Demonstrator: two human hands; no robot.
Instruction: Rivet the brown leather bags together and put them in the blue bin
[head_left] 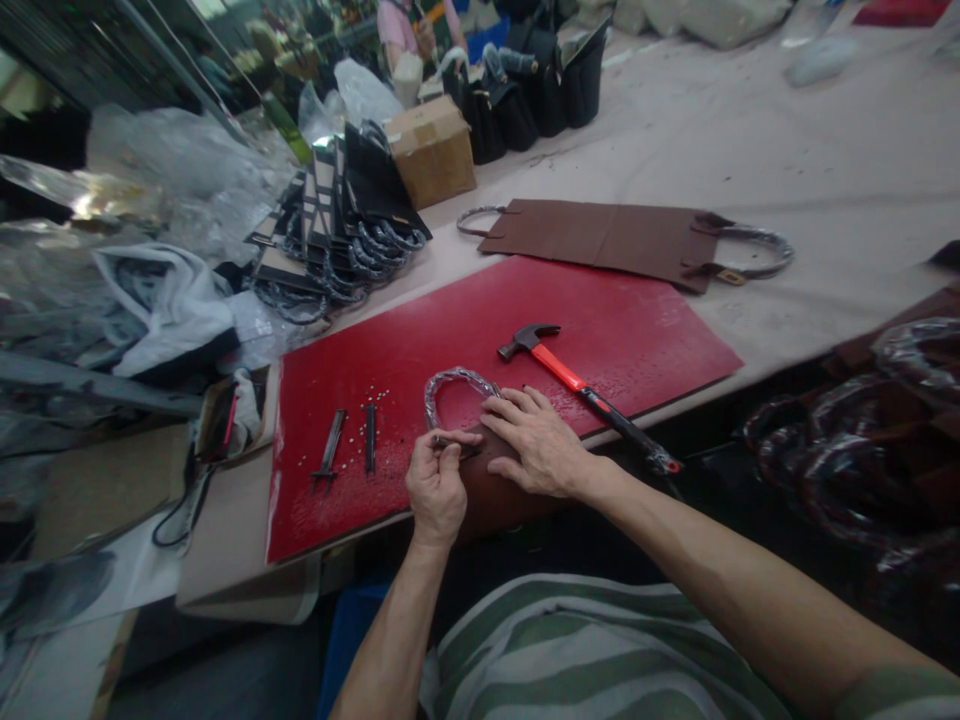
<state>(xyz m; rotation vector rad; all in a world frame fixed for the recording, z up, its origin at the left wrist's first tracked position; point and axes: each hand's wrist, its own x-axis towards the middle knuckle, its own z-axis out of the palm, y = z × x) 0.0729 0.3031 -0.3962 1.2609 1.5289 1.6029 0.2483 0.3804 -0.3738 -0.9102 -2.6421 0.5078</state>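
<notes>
A brown leather bag panel (495, 505) hangs over the near edge of the red board (390, 370). Its looped handle (448, 376), wrapped in clear plastic, rests on the board. My right hand (536, 442) lies with fingers outstretched on the panel, beside the handle's right end. Near the handle's left end, my left hand (437, 490) is closed, thumb against fingers. A small dark, shiny piece shows at its fingertips, but its kind is unclear. A claw hammer (559, 368) with an orange and black handle lies right of my hands. Left of them are a pronged punch (328, 447) and a slim metal tool (370, 438).
Beyond the board lies another brown bag panel (600, 236) with wrapped handles. Black panels (375, 185) are stacked at the left, near a cardboard box (431, 150) and black bags (551, 90). More wrapped handles (832, 480) are at the right. A person (397, 28) is behind.
</notes>
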